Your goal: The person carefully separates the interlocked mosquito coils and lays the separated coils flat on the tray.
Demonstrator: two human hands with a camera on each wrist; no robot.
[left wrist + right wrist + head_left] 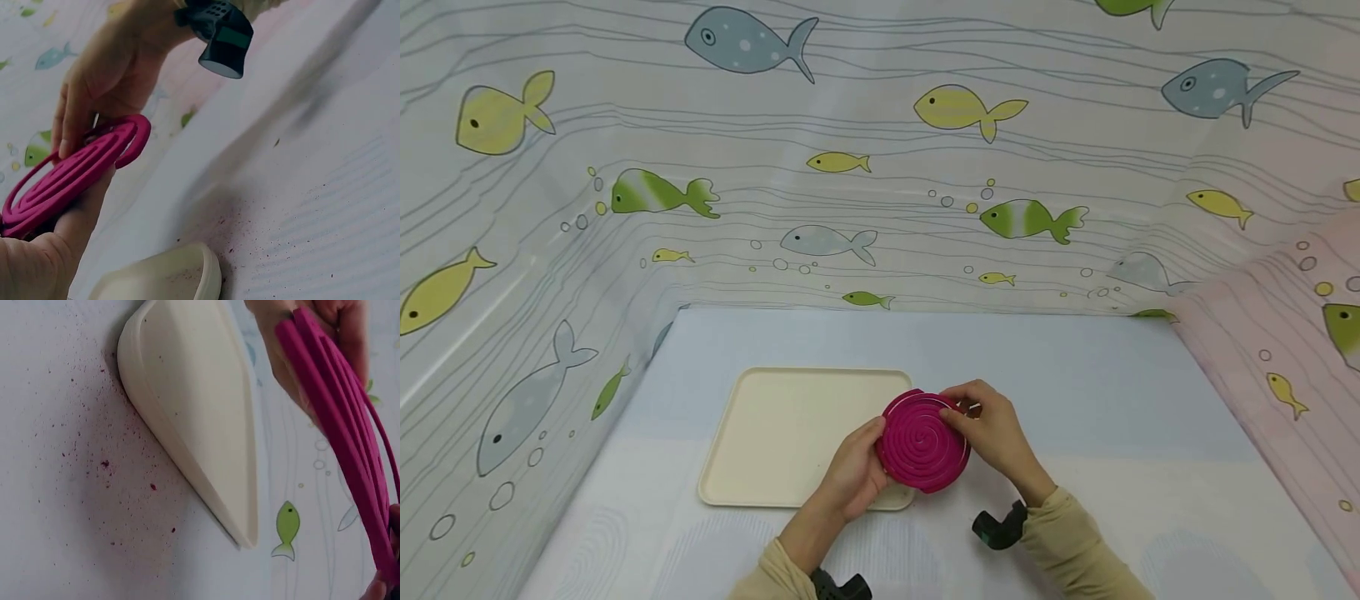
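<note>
One coil (922,442), two grips! | left hand (856,472) clamps its side | right hand (995,422) pinches its edge | crumbs (105,464) below; uneven pull could snap it

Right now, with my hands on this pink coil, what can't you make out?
Left hand: head view, most of its fingers hidden behind the pink coil.
Tray: left wrist view, mostly cut off by the bottom edge.
Right hand: right wrist view, mostly cut off by the right edge.
Dark specks: right wrist view, too small to identify.
</note>
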